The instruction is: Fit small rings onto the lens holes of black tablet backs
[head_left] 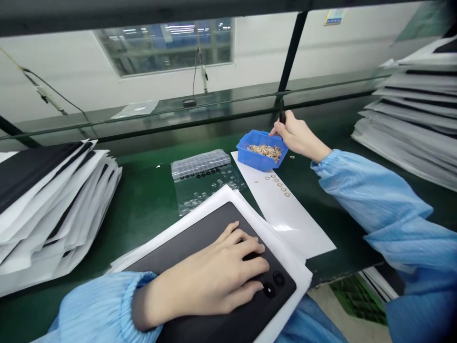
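At far left, a stack of black panels interleaved with white sheets [64, 214] lies on a green bench [143, 190]. Next, at the front edge, a dark flat panel [203, 233] rests at a slant on white padding [298, 271]. The person's left hand [217, 271] lies palm-down across it, fingers spread and gripping nothing, fingertips close to two round black fittings [279, 279] at the panel's corner. Just behind is a clear plastic bag [200, 164], with black rings and clear round pieces showing at it. To its right, a glossy white strip [296, 228] carries a short row of tan rings [280, 184]; a blue tray [255, 160] of small tan pieces [266, 151] sits at its far end. The right hand [298, 136] grasps a slim dark tool [282, 112], held upright, at the tray's right side; whether its fingers touch the rim is unclear. At far right rises another layered stack [410, 128].
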{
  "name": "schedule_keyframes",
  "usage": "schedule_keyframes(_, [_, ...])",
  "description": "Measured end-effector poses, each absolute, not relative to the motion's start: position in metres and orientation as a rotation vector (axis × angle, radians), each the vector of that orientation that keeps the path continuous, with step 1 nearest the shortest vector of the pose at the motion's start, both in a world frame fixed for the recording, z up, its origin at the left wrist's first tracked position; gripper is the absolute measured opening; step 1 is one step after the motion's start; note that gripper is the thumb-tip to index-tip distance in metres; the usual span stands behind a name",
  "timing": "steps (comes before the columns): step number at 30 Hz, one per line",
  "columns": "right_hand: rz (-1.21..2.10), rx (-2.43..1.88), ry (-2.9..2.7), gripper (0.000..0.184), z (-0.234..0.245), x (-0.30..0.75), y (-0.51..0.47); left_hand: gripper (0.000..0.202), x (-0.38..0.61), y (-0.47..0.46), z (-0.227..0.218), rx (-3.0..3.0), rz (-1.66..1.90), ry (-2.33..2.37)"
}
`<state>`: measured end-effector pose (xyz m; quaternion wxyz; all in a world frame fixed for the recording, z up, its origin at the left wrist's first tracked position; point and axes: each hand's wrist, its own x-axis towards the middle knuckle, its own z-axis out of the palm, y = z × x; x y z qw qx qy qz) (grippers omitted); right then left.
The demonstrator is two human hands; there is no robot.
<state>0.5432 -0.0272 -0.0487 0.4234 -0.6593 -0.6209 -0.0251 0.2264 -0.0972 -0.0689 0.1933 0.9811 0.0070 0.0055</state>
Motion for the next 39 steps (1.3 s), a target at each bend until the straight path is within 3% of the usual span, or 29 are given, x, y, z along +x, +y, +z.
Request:
schedule_keyframes(3, [-0.064, -1.67, -1.69, 0.021, -0.041, 0.525, -0.018, 0.024, 0.227, -0.094, -0.07, 2.76, 0.103, 0.02])
schedule_keyframes(5, [-0.027, -1.651, -1.842, 0.02, -0.042, 0.504, -0.009, 0.035, 0.227, -0.09, -0.073, 2.773, 0.133, 0.135])
schedule_keyframes(9, [0.099, -1.563, -2.176, 0.008, -0.065, 0.459, 0.018, 0.069, 0.226, -0.076, -0.082, 2.782, 0.181, 0.632])
schedule_keyframes(12, [0.177, -1.523, -2.323, 0.008, -0.086, 0.438, 0.041, 0.077, 0.226, -0.062, -0.09, 2.689, 0.1, 1.064])
schedule_keyframes(19, [0.25, -1.373, -2.462, 0.023, -0.11, 0.409, 0.072, 0.077, 0.227, -0.053, -0.094, 2.592, 0.015, 1.223])
schedule_keyframes(39, [0.098, -1.274, -2.495, 0.027, -0.138, 0.401, 0.09, 0.069, 0.229, -0.052, -0.092, 2.606, 0.028, 1.208])
